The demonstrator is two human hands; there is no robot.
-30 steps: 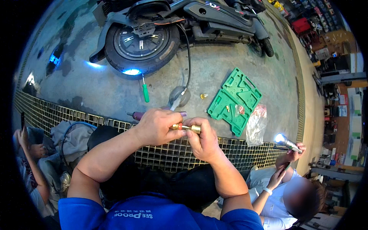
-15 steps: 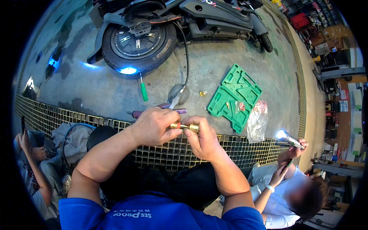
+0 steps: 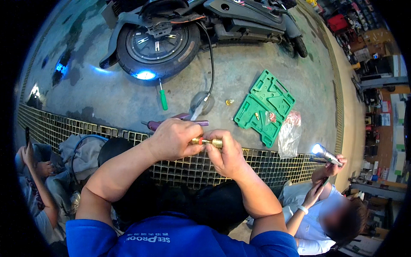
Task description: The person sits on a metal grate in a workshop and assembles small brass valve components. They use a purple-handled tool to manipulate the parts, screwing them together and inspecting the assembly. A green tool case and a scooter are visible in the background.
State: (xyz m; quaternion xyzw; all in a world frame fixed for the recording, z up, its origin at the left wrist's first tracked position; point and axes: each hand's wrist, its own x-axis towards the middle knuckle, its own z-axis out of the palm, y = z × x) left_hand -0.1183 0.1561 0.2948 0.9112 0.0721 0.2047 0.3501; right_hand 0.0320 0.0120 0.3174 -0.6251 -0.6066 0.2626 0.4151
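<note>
Both hands meet in front of me over the grating's edge. My left hand (image 3: 173, 139) is closed around a small brass fitting with a red ring (image 3: 200, 141); most of it is hidden by the fingers. My right hand (image 3: 229, 156) pinches a ridged brass cylinder (image 3: 217, 143) between thumb and fingers. A thin rod joins or bridges the two brass pieces; I cannot tell whether they are threaded together. Just beyond my left hand lies a purple-handled tool (image 3: 199, 123), partly covered by that hand.
A black scooter (image 3: 239, 25) lies across the floor, its wheel (image 3: 156, 47) facing me. Nearby are a green screwdriver (image 3: 163, 100), an open green case (image 3: 263, 115) and a plastic bag (image 3: 290, 139). At right, a person holds a lit flashlight (image 3: 327, 155); another person's hand (image 3: 28, 156) is at left.
My view has shifted slightly, so the floor things sit a little to the right. Both hands keep hold of the brass pieces with hardly any visible movement.
</note>
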